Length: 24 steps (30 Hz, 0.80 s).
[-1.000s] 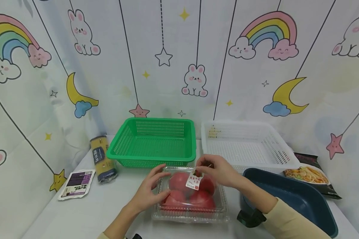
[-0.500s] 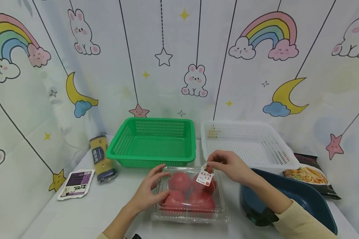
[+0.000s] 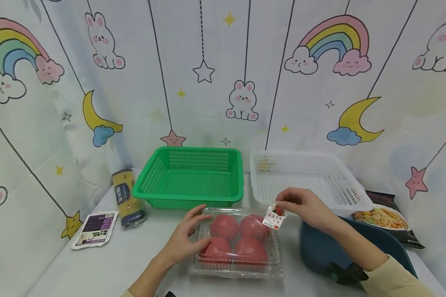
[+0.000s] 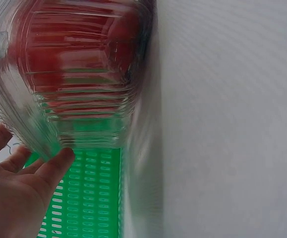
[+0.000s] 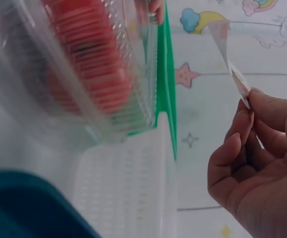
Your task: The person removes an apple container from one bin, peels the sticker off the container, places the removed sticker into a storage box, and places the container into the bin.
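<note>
A clear plastic clamshell box (image 3: pixel 238 272) stands closed on the table, with several round, pinkish-red fruits (image 3: pixel 223 227) inside. My left hand (image 3: pixel 186 237) rests against its left side, thumb on the front left of the lid and fingers spread toward the back corner. Between thumb and fingertips, my right hand (image 3: pixel 306 206) pinches a small white sticker label (image 3: pixel 274 218) with red writing and a red picture. It hangs over the box's right back corner in the head view. In the right wrist view the label (image 5: pixel 222 47) appears edge-on, slightly bent, apart from the box.
Behind the box are a green basket (image 3: pixel 187 201) and a white basket (image 3: pixel 308 181). A dark blue basin (image 3: pixel 319 251) sits under my right forearm, beside a black noodle packet (image 3: pixel 412 237). At left lie a yellow-and-blue roll pack (image 3: pixel 128 198) and a purple-white pouch (image 3: pixel 96 229).
My right hand has carried the label to the right, from over the middle of the lid to its right back corner. My left hand and the box have stayed put.
</note>
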Available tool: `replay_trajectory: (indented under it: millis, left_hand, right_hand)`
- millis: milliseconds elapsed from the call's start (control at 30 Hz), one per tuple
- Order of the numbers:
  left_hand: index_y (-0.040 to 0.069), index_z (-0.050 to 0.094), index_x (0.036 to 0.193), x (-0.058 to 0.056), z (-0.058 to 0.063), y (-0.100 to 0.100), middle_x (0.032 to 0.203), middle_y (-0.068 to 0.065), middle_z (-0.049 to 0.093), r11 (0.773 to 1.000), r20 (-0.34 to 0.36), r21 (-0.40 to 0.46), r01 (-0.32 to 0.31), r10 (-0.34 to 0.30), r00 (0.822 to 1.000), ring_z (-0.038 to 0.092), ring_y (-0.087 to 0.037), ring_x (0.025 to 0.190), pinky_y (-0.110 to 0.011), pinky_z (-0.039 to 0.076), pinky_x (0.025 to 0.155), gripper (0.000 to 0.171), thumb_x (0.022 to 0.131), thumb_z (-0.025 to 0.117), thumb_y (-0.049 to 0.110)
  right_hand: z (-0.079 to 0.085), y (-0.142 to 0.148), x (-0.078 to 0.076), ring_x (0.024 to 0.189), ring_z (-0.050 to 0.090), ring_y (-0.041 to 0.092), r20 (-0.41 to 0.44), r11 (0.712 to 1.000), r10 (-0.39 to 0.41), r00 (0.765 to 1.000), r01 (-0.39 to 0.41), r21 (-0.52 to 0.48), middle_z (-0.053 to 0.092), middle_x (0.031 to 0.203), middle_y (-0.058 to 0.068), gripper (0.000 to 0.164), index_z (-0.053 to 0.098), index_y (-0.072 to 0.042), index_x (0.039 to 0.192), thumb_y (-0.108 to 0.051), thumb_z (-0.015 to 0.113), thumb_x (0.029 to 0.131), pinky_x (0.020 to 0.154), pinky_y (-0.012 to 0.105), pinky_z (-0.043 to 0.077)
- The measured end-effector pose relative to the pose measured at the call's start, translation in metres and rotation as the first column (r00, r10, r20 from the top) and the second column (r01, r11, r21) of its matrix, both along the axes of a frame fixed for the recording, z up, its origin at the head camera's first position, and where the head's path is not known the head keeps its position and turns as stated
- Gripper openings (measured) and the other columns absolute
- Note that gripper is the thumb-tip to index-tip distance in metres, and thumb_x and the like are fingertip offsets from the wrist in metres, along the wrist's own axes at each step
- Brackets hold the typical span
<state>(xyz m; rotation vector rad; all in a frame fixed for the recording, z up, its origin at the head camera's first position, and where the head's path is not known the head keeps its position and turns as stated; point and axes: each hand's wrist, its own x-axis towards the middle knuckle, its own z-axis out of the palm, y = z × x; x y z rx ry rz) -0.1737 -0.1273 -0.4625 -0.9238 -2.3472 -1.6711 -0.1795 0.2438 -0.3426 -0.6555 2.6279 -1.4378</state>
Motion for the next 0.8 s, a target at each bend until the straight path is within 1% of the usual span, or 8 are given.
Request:
replay_trajectory:
  millis: [133,200,300,467,567,700,800]
  left_hand:
    - [0.008,0.064,0.132,0.000,0.000,0.001,0.157,-0.011,0.034,1.000,0.007,0.003,-0.001,0.001,1.000,0.033,-0.046,0.141,-0.078,0.040,0.090,0.047,0.088,0.076,0.020]
    - [0.009,0.064,0.132,0.000,0.000,0.001,0.157,-0.009,0.034,1.000,0.009,0.004,-0.004,0.004,1.000,0.033,-0.045,0.141,-0.078,0.040,0.090,0.047,0.088,0.076,0.020]
    - [0.009,0.064,0.132,0.000,0.000,0.001,0.158,-0.009,0.034,1.000,0.007,0.001,-0.007,0.007,1.000,0.032,-0.047,0.141,-0.078,0.039,0.090,0.046,0.088,0.076,0.019]
    - [0.008,0.064,0.132,0.000,-0.001,0.000,0.157,-0.013,0.034,1.000,0.000,-0.011,-0.007,0.007,1.000,0.033,-0.049,0.140,-0.078,0.040,0.089,0.046,0.089,0.076,0.018]
    - [0.008,0.063,0.133,-0.001,-0.001,-0.001,0.157,-0.017,0.034,1.000,-0.006,-0.013,-0.005,0.005,1.000,0.033,-0.049,0.140,-0.078,0.041,0.089,0.046,0.089,0.076,0.018]
    - [0.007,0.063,0.133,-0.002,0.000,-0.001,0.156,-0.018,0.034,1.000,-0.013,-0.007,0.002,-0.002,1.000,0.033,-0.049,0.139,-0.078,0.040,0.088,0.047,0.089,0.075,0.018]
    - [0.007,0.063,0.133,-0.002,0.000,-0.001,0.156,-0.019,0.034,1.000,-0.010,-0.003,0.008,-0.008,1.000,0.033,-0.050,0.139,-0.079,0.040,0.088,0.047,0.089,0.075,0.017]
  right_hand:
    - [0.000,0.018,0.004,0.085,0.065,0.021,0.016,0.999,-0.033,0.999,0.033,0.014,0.071,0.092,0.005,0.020,0.067,0.000,0.110,-0.017,0.066,0.100,0.076,0.031,0.054]
    - [-0.001,0.027,0.006,0.084,0.065,0.021,0.028,0.998,-0.053,0.998,0.052,0.026,0.071,0.092,0.005,0.020,0.067,-0.001,0.109,-0.018,0.066,0.100,0.076,0.030,0.054]
    - [-0.002,0.041,0.008,0.083,0.064,0.022,0.042,0.996,-0.073,0.996,0.071,0.052,0.070,0.093,0.006,0.018,0.067,-0.004,0.105,-0.020,0.065,0.100,0.074,0.030,0.053]
    - [-0.007,0.066,0.012,0.082,0.061,0.021,0.076,0.994,-0.075,0.994,0.068,0.087,0.069,0.094,0.008,0.019,0.066,-0.001,0.105,-0.019,0.064,0.101,0.073,0.028,0.051]
    - [-0.012,0.081,0.013,0.082,0.061,0.021,0.081,0.991,-0.081,0.993,0.072,0.110,0.068,0.094,0.007,0.019,0.066,0.001,0.106,-0.017,0.063,0.102,0.073,0.027,0.051]
    - [-0.021,0.098,0.013,0.079,0.061,0.020,0.088,0.991,-0.062,0.994,0.051,0.121,0.068,0.092,0.006,0.017,0.066,0.001,0.106,-0.014,0.061,0.103,0.070,0.027,0.050]
    - [-0.028,0.111,0.014,0.079,0.061,0.019,0.119,0.993,-0.034,0.992,0.021,0.113,0.069,0.090,0.008,0.017,0.066,0.002,0.106,-0.013,0.059,0.103,0.070,0.028,0.051]
